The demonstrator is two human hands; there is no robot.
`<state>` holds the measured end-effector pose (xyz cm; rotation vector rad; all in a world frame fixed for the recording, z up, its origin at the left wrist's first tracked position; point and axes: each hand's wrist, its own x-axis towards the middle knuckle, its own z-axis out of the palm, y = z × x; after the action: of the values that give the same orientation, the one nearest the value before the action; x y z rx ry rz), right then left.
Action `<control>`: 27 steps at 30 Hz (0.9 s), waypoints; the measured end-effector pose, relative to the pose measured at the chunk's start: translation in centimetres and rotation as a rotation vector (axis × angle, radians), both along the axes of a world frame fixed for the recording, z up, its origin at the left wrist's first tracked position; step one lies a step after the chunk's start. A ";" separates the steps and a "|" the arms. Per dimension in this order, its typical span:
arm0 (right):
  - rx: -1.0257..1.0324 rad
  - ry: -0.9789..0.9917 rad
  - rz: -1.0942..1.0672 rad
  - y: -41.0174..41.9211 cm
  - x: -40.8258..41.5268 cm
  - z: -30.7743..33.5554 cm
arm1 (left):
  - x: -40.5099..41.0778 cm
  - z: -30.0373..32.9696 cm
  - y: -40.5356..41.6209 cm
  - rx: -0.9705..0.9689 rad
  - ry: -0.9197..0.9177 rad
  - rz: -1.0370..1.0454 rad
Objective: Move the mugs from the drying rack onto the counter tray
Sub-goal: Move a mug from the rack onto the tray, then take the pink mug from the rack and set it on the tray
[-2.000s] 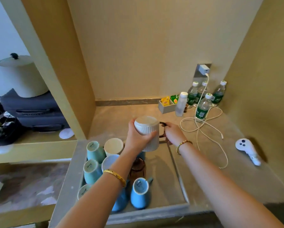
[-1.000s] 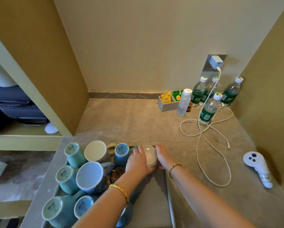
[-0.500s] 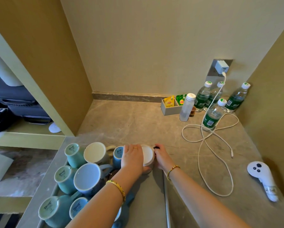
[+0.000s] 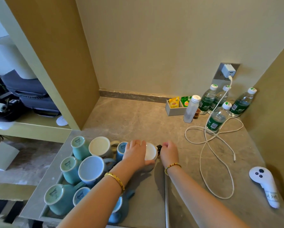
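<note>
The stone surface (image 4: pixel 138 117) fills the alcove, and the grey tray (image 4: pixel 147 191) sits at its near left corner, so mugs can be set down without a long reach. Most of the tray's left half is packed with upturned mugs (image 4: pixel 90 168), blue and teal, bases up and crowded rim to rim, which leaves the right half bare for more. At the tray's far edge stands the white mug (image 4: pixel 150 153), also upside down, right next to a blue one. The left hand (image 4: pixel 135 155) wraps its side, steadying it as it lands; the right hand (image 4: pixel 169 153) looks pinched on the dark handle (image 4: pixel 159 147), though that grip is partly hidden. I'd say this is the setting-down step, both hands guiding so it doesn't knock its neighbours.
</note>
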<state>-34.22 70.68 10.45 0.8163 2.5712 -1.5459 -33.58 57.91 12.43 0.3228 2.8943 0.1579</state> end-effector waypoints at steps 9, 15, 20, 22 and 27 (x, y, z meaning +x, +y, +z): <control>0.027 0.446 0.372 -12.9 -0.2 6.7 | 1.0 5.7 -11.5 0.439 0.362 0.415; -0.035 0.476 0.736 -26.9 3.0 6.9 | 7.3 5.6 -24.5 0.440 0.388 0.721; -0.028 0.414 0.932 -39.0 7.8 6.1 | 14.2 4.2 -36.5 0.493 0.353 0.941; -0.018 0.375 0.978 -43.6 9.8 5.6 | 17.0 3.5 -41.3 0.481 0.329 1.006; 0.002 0.307 1.081 -54.2 14.6 3.9 | 23.3 1.4 -51.7 0.475 0.261 1.112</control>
<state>-19.62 16.50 14.36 -0.7878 2.4083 -1.2939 -10.27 6.24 13.87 -1.3022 2.8607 1.0230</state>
